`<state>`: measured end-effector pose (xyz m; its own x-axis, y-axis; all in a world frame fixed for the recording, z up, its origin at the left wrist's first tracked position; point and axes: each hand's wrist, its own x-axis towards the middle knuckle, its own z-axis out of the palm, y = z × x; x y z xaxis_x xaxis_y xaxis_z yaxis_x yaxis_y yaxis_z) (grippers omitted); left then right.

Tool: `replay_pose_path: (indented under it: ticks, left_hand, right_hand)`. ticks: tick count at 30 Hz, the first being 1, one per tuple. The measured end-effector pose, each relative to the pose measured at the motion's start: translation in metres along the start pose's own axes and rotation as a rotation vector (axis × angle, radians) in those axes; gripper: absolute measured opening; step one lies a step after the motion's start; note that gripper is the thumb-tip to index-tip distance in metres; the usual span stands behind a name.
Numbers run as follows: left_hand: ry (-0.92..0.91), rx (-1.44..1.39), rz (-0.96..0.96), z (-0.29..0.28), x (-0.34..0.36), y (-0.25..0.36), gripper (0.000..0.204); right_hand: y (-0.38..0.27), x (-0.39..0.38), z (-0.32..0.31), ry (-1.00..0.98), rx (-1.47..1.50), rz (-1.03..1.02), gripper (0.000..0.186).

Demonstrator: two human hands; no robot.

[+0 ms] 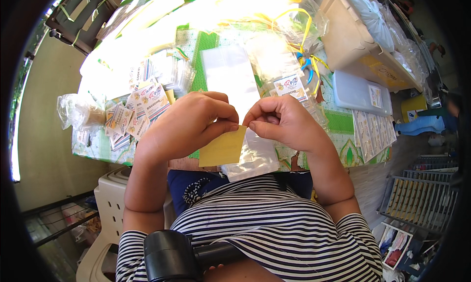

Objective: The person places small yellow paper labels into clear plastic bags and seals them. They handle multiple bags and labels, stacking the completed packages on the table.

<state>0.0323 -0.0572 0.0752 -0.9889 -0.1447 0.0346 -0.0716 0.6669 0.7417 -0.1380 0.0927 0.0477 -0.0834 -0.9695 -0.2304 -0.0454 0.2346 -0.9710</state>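
Over the table's near edge, my left hand (196,117) pinches the top of a yellow paper piece (222,150) between thumb and fingers. My right hand (285,121) is closed in a pinch at the same piece's upper right corner; whatever lies between its fingertips is too small to make out. Under and beside the yellow paper lies a clear plastic bag (257,157). More clear bags (228,68) lie flat beyond my hands. Printed labels (147,103) are piled left of my left hand. A printed label (289,85) rests on bags behind my right hand.
Blue-handled scissors (308,68) and yellow straps lie at the back right. A lidded plastic container (360,93) and label sheets (374,134) sit near the right edge, beside a large beige bin (363,36). A crumpled clear bag (78,110) stands far left.
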Motion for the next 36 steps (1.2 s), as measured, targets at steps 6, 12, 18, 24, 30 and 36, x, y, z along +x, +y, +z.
replay_pose_path:
  ticks: [6,12,18,24,30,36]
  left_hand:
    - [-0.037,-0.004,-0.007,-0.003,0.001,0.002,0.013]
    - [-0.066,0.014,0.017,-0.005,0.003,0.005,0.014]
    - [-0.097,0.043,0.064,-0.005,0.005,0.005,0.013]
    - [-0.107,0.075,0.109,-0.006,0.006,0.006,0.012]
    - [-0.123,0.100,0.104,-0.008,0.008,0.012,0.014]
    - [-0.128,0.121,0.085,-0.007,0.008,0.012,0.014]
  right_hand:
    - [0.002,0.002,-0.004,-0.053,0.077,0.022,0.013]
    - [0.002,0.002,-0.008,-0.090,0.016,0.047,0.014]
    - [0.007,0.004,-0.009,-0.155,0.138,0.082,0.013]
    - [0.007,0.006,-0.011,-0.200,0.182,0.104,0.015]
    - [0.006,0.007,-0.012,-0.226,0.223,0.132,0.017]
    - [0.008,0.008,-0.012,-0.233,0.236,0.121,0.016]
